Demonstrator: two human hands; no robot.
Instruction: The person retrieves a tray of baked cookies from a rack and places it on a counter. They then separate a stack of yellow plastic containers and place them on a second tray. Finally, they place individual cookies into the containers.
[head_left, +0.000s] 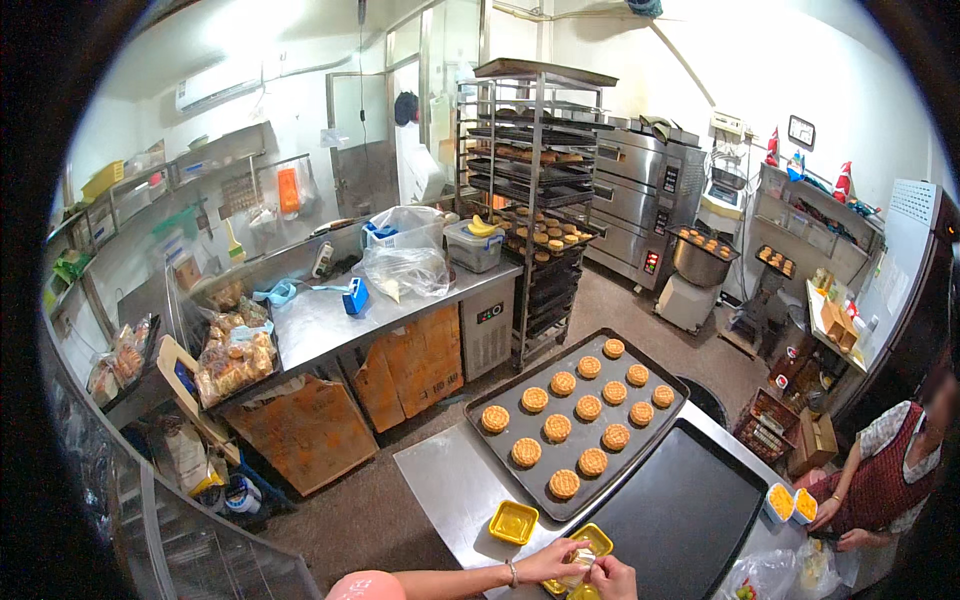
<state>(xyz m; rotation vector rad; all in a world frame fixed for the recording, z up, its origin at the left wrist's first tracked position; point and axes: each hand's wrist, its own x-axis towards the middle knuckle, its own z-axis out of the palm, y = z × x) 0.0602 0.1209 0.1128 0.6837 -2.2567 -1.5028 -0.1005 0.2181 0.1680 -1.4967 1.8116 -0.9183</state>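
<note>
Over the near edge of the steel table, my left hand (553, 562) and my right hand (615, 579) meet on a small pale, shiny wrapper (582, 559). The fingers partly cover it, so whatever it contains cannot be told. Gold plastic trays lie around and under my hands, one gold tray (595, 537) just beyond the fingers. Apart from these, an empty gold tray (514, 523) sits to the left. Beyond my hands a black baking tray (553, 501) carries rows of round, patterned mooncakes (556, 427). To the right lies a bare black baking tray (679, 499).
Two tubs of yellow-orange food (780, 502) and plastic bags (765, 574) are at the right, near a co-worker's hands (829, 514). A tall tray rack (536, 187) stands beside the deck oven (637, 195). A steel counter (322, 326) holds bagged pastries (236, 349).
</note>
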